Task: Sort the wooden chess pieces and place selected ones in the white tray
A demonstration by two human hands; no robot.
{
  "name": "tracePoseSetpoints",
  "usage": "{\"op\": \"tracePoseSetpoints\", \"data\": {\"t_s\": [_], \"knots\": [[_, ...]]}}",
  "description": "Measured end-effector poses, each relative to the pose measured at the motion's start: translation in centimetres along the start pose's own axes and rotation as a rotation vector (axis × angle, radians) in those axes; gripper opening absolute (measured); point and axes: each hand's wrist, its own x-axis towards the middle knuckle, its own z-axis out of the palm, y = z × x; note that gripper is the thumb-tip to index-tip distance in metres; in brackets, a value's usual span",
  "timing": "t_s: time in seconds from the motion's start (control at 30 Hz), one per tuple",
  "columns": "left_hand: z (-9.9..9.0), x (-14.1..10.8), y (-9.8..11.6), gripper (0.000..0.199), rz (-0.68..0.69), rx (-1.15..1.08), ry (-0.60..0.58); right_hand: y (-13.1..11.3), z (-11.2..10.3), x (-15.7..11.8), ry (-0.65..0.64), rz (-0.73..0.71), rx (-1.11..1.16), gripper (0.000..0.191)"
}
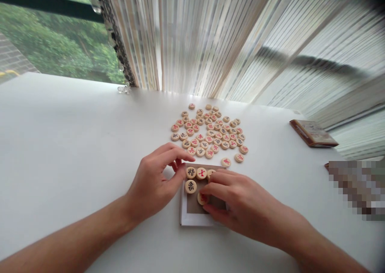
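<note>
A shallow white box with a brown inside lies on the table. Along its far side sit a black-marked round piece, a red-marked one and another partly covered by fingers. A second black-marked piece lies below the first. My right hand pinches a red-marked piece between thumb and finger over the box. My left hand rests at the box's left far corner, thumb and fingers curved and apart, with nothing seen between them.
Many loose wooden pieces with red or black characters lie beyond the box on the white table. A brown flat box is at the right. Striped curtains hang behind the table's far edge.
</note>
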Motion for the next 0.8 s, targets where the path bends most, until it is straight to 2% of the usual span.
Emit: {"op": "tracePoseSetpoints", "data": {"t_s": [0.4, 0.8], "knots": [[0.03, 0.05, -0.06, 0.023, 0.004, -0.008, -0.003, 0.66, 0.81, -0.35, 0.103, -0.068, -0.131, 0.018], [0.07, -0.06, -0.06, 0.023, -0.002, -0.011, -0.009, 0.89, 0.77, -0.09, 0.091, -0.035, -0.129, 0.016]]}}
